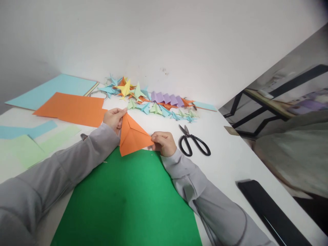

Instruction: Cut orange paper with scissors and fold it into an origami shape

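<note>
A folded piece of orange paper [134,135] is held up between my two hands, just over the far edge of a green sheet [128,194]. Crease lines run across its triangular face. My left hand [114,119] pinches its upper left corner. At the right corner, my right hand [164,142] grips the paper between thumb and fingers. Black-handled scissors [194,140] lie to the right of my right hand, with their blades slightly apart.
Folded paper shapes [125,89] in several colours line the wall. A pleated purple paper [166,98] sits among them. Orange sheets [74,107], a blue stack [56,90] and green pieces [25,150] lie left. A black flat object [271,212] is at the right edge.
</note>
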`<state>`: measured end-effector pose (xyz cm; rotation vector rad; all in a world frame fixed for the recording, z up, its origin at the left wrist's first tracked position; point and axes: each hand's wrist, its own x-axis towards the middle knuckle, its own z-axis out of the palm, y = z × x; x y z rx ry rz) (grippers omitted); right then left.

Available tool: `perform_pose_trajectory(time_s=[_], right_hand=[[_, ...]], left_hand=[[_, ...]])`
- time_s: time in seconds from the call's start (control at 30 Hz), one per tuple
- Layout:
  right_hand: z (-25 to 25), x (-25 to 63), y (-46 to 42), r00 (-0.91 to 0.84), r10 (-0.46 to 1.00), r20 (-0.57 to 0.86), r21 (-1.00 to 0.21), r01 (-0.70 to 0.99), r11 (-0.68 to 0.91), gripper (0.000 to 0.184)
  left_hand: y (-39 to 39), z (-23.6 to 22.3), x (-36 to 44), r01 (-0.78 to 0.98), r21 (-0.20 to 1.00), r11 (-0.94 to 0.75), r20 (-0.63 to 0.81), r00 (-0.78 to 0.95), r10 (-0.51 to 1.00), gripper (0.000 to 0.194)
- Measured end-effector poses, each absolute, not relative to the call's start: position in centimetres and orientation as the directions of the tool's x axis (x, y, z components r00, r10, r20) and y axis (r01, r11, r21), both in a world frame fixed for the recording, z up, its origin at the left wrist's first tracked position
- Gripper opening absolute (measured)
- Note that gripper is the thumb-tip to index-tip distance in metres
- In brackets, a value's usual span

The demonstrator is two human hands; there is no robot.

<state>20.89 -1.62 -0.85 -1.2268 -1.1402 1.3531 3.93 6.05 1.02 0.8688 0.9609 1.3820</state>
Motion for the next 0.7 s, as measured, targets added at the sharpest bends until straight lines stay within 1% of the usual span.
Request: perform_pose_trajectory(time_s=[0.1, 0.17, 0.2, 0.27, 0.3, 0.37, 0.4, 0.47, 0.57, 0.6, 0.67, 0.7], right_hand=[[-1.2, 21.2, -1.3, -0.008, 1.0, 0.014, -0.994, -0.111, 0.013, 0.018], [-1.4, 21.2, -1.1, 0.03, 0.993, 0.112, -0.98, -0.161, 0.115, 0.021], [-1.4, 21.1, -1.0, 0.043, 0.989, 0.139, -0.973, -0.18, 0.145, 0.021], [-1.2, 20.8, -1.0, 0.026, 0.991, 0.135, -0.974, -0.183, 0.137, 0.019], [-1.2, 20.6, -1.1, 0.0, 0.993, 0.121, -0.98, -0.159, 0.119, 0.018], [-1.0, 20.2, -1.2, -0.049, 0.994, 0.102, -0.994, -0.044, 0.1, 0.02], [-0.9, 20.2, -1.3, -0.048, 0.992, 0.113, -0.993, 0.019, 0.114, 0.021], [-0.9, 20.3, -1.3, 0.013, 0.983, 0.181, -0.978, 0.106, 0.179, 0.021], [-0.8, 20.8, -1.1, 0.169, 0.934, 0.316, -0.944, 0.158, 0.291, 0.017], [-0.6, 20.9, -1.0, 0.21, 0.912, 0.353, -0.931, 0.177, 0.319, 0.016], [-0.2, 21.0, -1.0, 0.258, 0.871, 0.418, -0.904, 0.217, 0.369, 0.013], [0.1, 21.0, -1.1, 0.262, 0.848, 0.461, -0.881, 0.247, 0.403, 0.012]], left_hand=[[6.2, 1.0, 3.8, -0.39, 0.921, 0.028, -0.051, -0.05, 0.997, 0.027], [5.9, 1.0, 4.0, -0.382, 0.924, 0.028, -0.041, -0.026, 0.999, 0.028], [5.6, 1.0, 4.1, -0.369, 0.929, 0.025, -0.029, -0.004, 1.0, 0.028], [4.9, 1.0, 4.7, -0.33, 0.944, 0.024, -0.006, 0.055, 0.998, 0.029], [4.6, 1.0, 4.9, -0.302, 0.953, 0.023, 0.004, 0.09, 0.996, 0.028], [4.0, 0.9, 5.4, -0.244, 0.969, 0.025, 0.012, 0.151, 0.988, 0.03], [3.8, 0.9, 5.5, -0.218, 0.976, 0.02, 0.02, 0.181, 0.983, 0.03], [3.6, 1.0, 5.5, -0.184, 0.983, 0.011, 0.036, 0.253, 0.967, 0.03], [3.7, 1.6, 5.0, -0.132, 0.99, -0.042, 0.086, 0.353, 0.931, 0.029], [3.7, 1.9, 4.9, -0.09, 0.993, -0.071, 0.1, 0.384, 0.918, 0.029], [3.7, 2.7, 4.7, -0.012, 0.986, -0.167, 0.156, 0.431, 0.889, 0.025], [3.6, 3.1, 4.6, 0.01, 0.967, -0.255, 0.227, 0.419, 0.879, 0.021]])
